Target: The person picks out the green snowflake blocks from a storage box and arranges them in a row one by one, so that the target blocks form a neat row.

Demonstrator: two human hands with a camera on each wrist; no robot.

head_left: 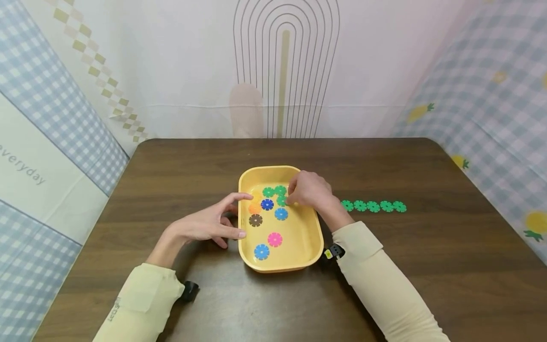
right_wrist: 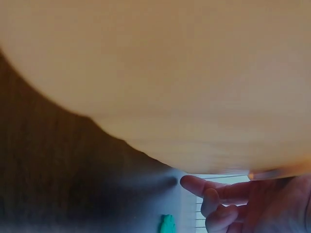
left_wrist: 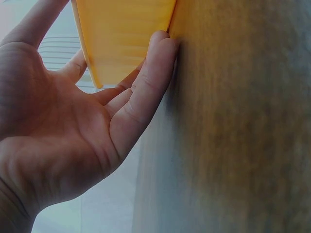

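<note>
A yellow plastic basin point(head_left: 299, 237) holds several notched snowflake discs. My left hand point(head_left: 209, 221) holds its left side, thumb and index fingertip over the rim. In the left wrist view the other fingers point(left_wrist: 146, 87) of that hand lie along the basin's outer wall point(left_wrist: 121, 39). Over the basin's far right rim reaches my right hand point(head_left: 309, 190), thumb and index finger pinching a green snowflake disc point(head_left: 281, 200) inside. Two more green discs point(head_left: 268, 192) lie beside it. A dark blue disc point(head_left: 267, 204) and a light blue disc point(head_left: 281, 214) are close by.
A row of green discs point(head_left: 373, 206) lies on the brown table point(head_left: 427, 261) right of the basin, partly behind the right wrist. Orange, brown point(head_left: 255, 220), pink point(head_left: 275, 239) and light blue discs lie in the basin. A patterned cloth point(head_left: 183, 71) hangs behind the table.
</note>
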